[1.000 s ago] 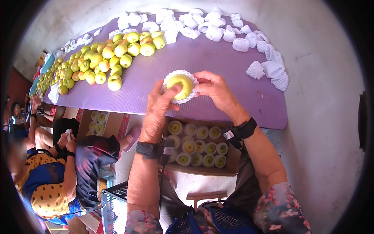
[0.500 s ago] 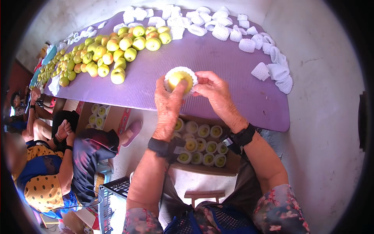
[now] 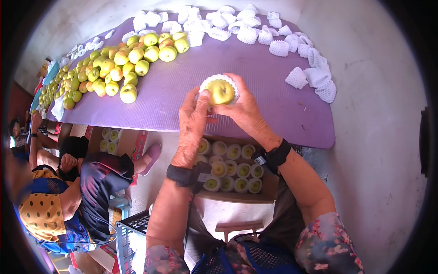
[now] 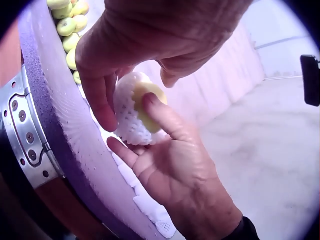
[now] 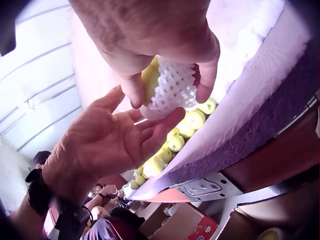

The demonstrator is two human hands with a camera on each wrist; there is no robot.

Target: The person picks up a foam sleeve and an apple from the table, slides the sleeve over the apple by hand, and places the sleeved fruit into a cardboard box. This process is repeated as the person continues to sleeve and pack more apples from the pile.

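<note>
- Head view: the left hand [image 3: 192, 119] and right hand [image 3: 246, 112] together hold a yellow-green apple [image 3: 221, 92] in a white foam sleeve [image 3: 235, 89], above the front edge of the purple table [image 3: 283, 114]. The left thumb lies against the near side; the right hand curls round the opposite side. Best practice would be centring the fruit and evening out the scalloped rim without digging nails into the skin.
- Left wrist view: the right thumb [image 4: 155, 107] presses the exposed apple, with left fingers along the mesh. Light thumb pressure against a supported base should seat the fruit without tearing the net.
- Right wrist view: the right hand grips the sleeved apple between thumb and fingers; the left hand cups it loosely from beneath. Pale printing shows on a red carton panel [image 5: 202, 229], too blurred to read; no brand is legible.
</note>
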